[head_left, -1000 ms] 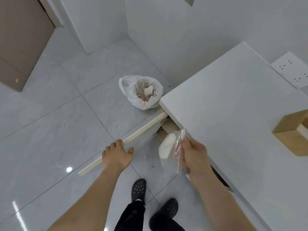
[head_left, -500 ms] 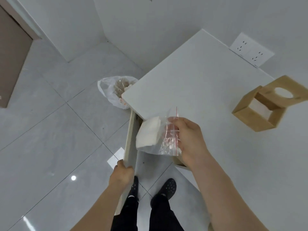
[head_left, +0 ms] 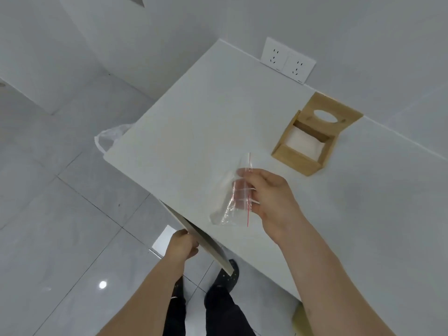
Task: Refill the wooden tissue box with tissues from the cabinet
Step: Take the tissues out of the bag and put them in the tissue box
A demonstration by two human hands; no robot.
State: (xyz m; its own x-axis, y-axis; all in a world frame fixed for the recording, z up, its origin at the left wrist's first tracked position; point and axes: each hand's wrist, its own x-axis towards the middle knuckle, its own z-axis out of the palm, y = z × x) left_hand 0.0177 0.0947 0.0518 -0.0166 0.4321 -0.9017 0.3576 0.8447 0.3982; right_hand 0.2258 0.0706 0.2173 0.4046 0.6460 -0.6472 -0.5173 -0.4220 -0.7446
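Observation:
My right hand (head_left: 269, 197) pinches a clear zip bag of white tissues (head_left: 228, 200) by its red-lined edge, held above the white countertop (head_left: 194, 112). The wooden tissue box (head_left: 312, 139) stands on the counter further back and to the right, its lid with the oval hole tipped up and white tissue showing inside. My left hand (head_left: 181, 244) grips the edge of the cabinet door (head_left: 206, 243), which lies nearly flush under the counter's front edge. The cabinet's inside is hidden.
A white plastic bag (head_left: 109, 137) on the tiled floor peeks out beyond the counter's left corner. Wall sockets (head_left: 288, 60) sit behind the counter. My feet in black shoes (head_left: 228, 275) stand close to the cabinet front.
The cabinet door has swung from wide open to nearly closed under my left hand. My right hand lifted the tissue bag from below the counter's edge to above its top.

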